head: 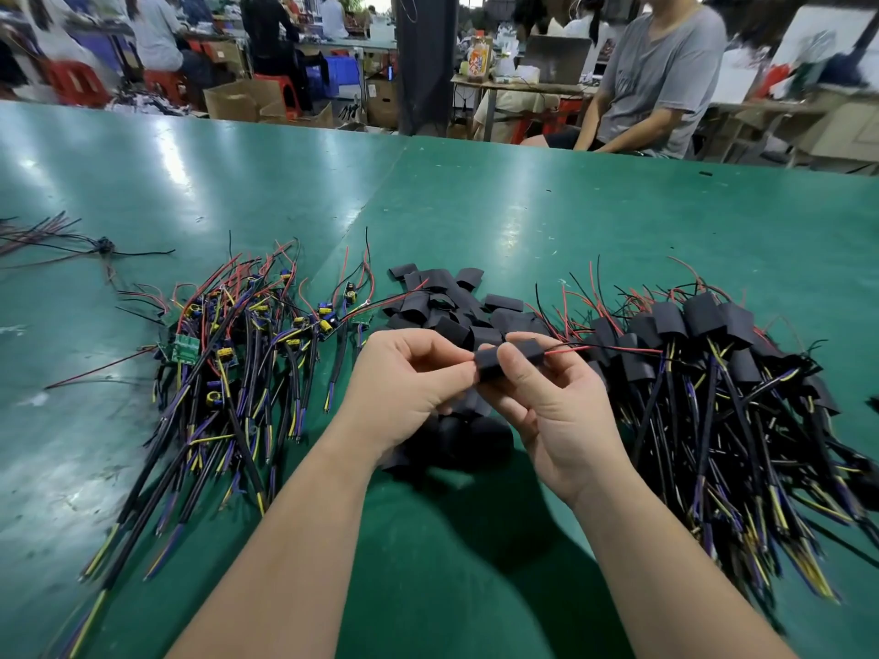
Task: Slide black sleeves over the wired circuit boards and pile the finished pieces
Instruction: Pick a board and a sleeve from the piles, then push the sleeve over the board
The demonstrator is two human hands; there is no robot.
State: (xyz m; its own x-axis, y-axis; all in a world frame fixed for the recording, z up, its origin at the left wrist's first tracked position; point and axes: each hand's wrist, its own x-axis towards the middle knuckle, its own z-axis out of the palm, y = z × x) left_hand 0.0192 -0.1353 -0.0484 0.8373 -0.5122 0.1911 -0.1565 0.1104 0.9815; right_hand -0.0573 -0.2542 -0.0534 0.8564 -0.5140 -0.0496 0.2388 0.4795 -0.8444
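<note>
Your left hand (409, 373) and right hand (556, 406) both pinch the soft black tube sleeve (492, 362), so slide it on straight and slow.

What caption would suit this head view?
Left hand and right hand grip a black sleeve between bare boards and finished pile.

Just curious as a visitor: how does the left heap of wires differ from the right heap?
The left heap shows bare green boards with yellow parts; the right heap hides its boards under black sleeves. The left heap's boards lie scattered; the right heap's sleeved ends bunch along its far edge. Both trail red and black wires.
</note>
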